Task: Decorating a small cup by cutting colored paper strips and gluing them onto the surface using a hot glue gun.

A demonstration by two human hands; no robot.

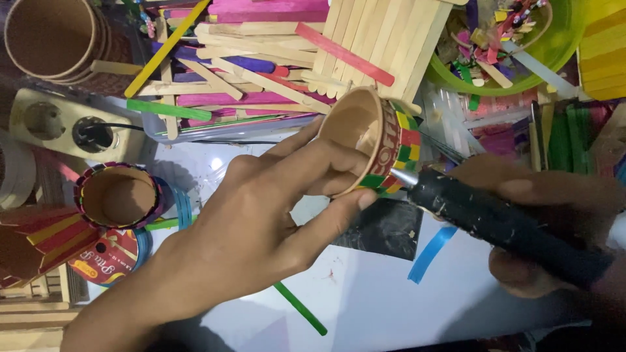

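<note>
Left hand gripping paper cup tilted on its side, fingers inside the rim; right hand closed around black glue gun, nozzle touching cup's coloured stick band; green stick on bench below left hand

A pile of coloured craft sticks is lying at twelve o'clock, a green bowl of scraps sitting at two, a white power strip at ten, a decorated cup standing at nine on the tabletop
</note>
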